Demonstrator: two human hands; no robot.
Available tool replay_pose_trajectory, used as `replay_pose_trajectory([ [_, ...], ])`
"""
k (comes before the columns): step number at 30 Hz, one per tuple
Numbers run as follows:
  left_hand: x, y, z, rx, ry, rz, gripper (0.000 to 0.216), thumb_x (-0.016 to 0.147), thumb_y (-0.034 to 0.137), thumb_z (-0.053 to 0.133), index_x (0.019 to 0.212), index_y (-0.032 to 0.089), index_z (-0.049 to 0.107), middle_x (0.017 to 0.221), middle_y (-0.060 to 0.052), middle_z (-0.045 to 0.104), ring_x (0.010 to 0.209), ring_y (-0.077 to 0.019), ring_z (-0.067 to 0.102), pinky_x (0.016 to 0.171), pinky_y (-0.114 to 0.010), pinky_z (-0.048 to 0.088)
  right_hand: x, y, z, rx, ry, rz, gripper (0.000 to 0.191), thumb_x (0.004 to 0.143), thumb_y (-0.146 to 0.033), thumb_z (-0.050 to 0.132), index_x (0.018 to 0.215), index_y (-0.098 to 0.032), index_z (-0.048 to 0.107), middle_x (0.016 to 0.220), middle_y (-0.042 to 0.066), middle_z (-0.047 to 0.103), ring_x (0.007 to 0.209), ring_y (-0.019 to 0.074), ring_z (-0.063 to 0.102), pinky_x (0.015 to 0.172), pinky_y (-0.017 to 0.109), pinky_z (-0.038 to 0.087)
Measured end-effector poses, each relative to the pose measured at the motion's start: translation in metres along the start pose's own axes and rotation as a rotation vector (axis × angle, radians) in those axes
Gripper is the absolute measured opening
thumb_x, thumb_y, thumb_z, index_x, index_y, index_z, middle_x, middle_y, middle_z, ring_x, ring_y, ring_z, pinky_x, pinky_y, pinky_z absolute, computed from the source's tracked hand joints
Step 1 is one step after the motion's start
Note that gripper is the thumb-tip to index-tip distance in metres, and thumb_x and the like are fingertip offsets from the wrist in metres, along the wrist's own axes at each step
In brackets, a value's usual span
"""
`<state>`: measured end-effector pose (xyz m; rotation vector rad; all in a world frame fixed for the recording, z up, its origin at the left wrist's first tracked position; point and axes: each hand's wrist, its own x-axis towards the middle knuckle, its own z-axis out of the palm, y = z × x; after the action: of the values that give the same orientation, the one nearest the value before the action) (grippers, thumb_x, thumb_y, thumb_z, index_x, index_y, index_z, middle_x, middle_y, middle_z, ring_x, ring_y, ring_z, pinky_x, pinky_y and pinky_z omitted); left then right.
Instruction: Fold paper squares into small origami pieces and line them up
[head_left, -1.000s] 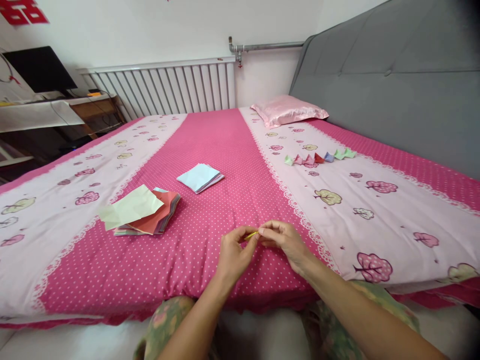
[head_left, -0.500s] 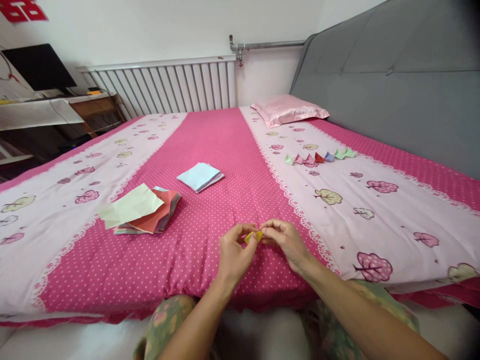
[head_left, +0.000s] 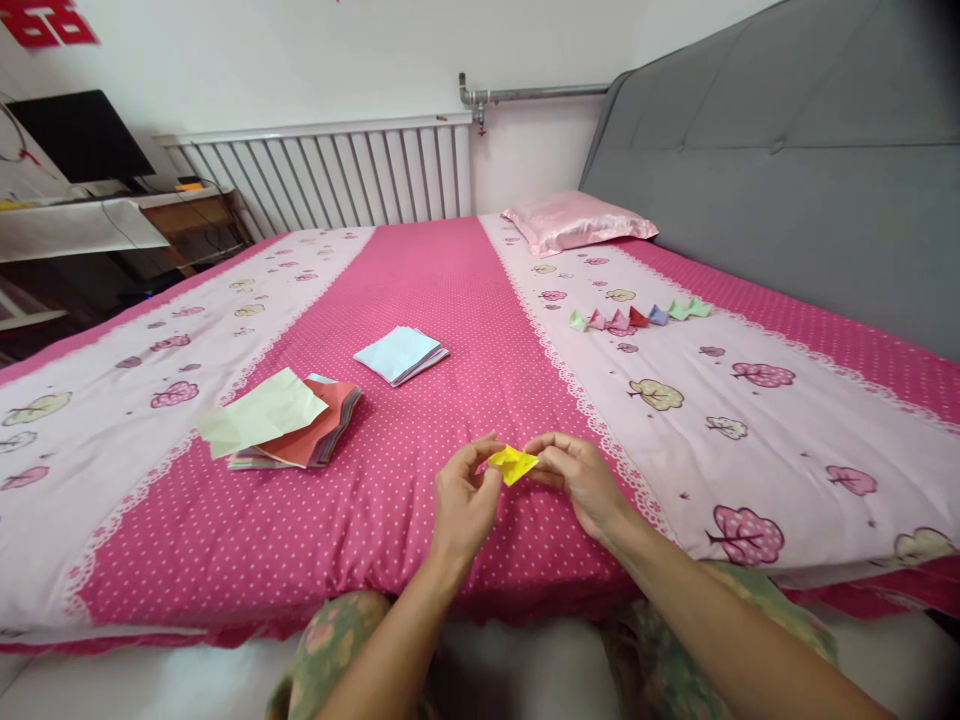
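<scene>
A small folded yellow paper boat is held between my two hands, just above the near part of the bed. My left hand pinches its left end between thumb and fingers. At the other end, my right hand grips the pointed tip with its fingertips. Away to the right, several small folded paper boats in green, pink, red and blue stand in a row on the bedspread.
Loose coloured paper sheets lie in a pile on the left of the pink bedspread. A neater stack of pale blue paper rests beyond them. Farther back are a pink pillow, a grey headboard and a radiator.
My hands have drawn slightly apart, and more of the yellow paper boat now shows between them. The paper piles and the row of folded boats have stayed in place.
</scene>
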<state>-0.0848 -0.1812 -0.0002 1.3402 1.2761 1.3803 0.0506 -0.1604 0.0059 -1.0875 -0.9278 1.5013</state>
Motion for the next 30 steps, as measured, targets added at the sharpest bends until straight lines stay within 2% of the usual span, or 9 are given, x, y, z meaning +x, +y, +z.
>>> replay_pose_trajectory([
  [5,0.0006,-0.003,-0.0011,0.026,-0.007,-0.01,0.026,0.073,0.009,0.044,0.093,0.013,0.06,0.103,-0.01,0.062,0.091,-0.0174,0.059,0.078,-0.028,0.046,-0.0002,0.0019,-0.0009,-0.077,0.006,-0.038,0.011,0.065,-0.02,0.054,0.071,-0.015,0.061,0.068,0.001,0.063,0.062,0.0126,0.062,0.06,0.024,0.051],
  [10,0.0025,-0.004,-0.0012,0.032,-0.011,-0.015,0.026,0.073,0.009,0.042,0.093,0.013,0.059,0.099,-0.009,0.063,0.086,-0.0153,0.06,0.077,-0.027,0.046,0.0005,0.0054,-0.0027,-0.18,-0.007,-0.156,0.013,0.067,-0.02,0.054,0.075,-0.015,0.062,0.076,0.003,0.065,0.067,0.0151,0.063,0.061,0.026,0.051],
  [17,0.0013,-0.0026,-0.001,0.025,-0.043,-0.011,0.024,0.075,0.011,0.043,0.095,0.013,0.057,0.093,-0.008,0.064,0.085,-0.015,0.061,0.076,-0.026,0.047,-0.0019,0.0054,-0.0036,-0.392,-0.077,-0.322,0.019,0.072,-0.018,0.049,0.084,-0.016,0.064,0.07,0.002,0.065,0.062,0.014,0.061,0.057,0.025,0.048],
  [20,0.0008,-0.0049,-0.0014,0.076,-0.05,0.038,0.028,0.074,0.008,0.042,0.097,0.013,0.057,0.095,-0.008,0.063,0.086,-0.015,0.061,0.077,-0.027,0.047,-0.002,0.0046,-0.0036,-0.467,-0.085,-0.362,0.02,0.072,-0.016,0.047,0.082,-0.016,0.064,0.071,0.003,0.065,0.064,0.0145,0.061,0.061,0.026,0.049],
  [26,0.0014,-0.0076,-0.0014,0.214,-0.07,0.148,0.029,0.073,0.006,0.043,0.096,0.016,0.058,0.097,-0.007,0.062,0.087,-0.0146,0.06,0.079,-0.028,0.047,-0.0026,0.0058,-0.0034,-0.427,-0.146,-0.301,0.015,0.068,-0.014,0.05,0.079,-0.015,0.06,0.078,0.005,0.066,0.072,0.017,0.064,0.068,0.029,0.052],
  [30,0.0008,-0.0074,-0.0019,0.227,-0.069,0.158,0.029,0.073,0.005,0.042,0.095,0.016,0.058,0.094,-0.006,0.063,0.085,-0.0143,0.06,0.078,-0.028,0.048,-0.0036,0.0062,-0.0019,-0.427,-0.149,-0.28,0.015,0.067,-0.016,0.054,0.081,-0.016,0.058,0.08,0.005,0.065,0.073,0.0167,0.064,0.069,0.028,0.052],
])
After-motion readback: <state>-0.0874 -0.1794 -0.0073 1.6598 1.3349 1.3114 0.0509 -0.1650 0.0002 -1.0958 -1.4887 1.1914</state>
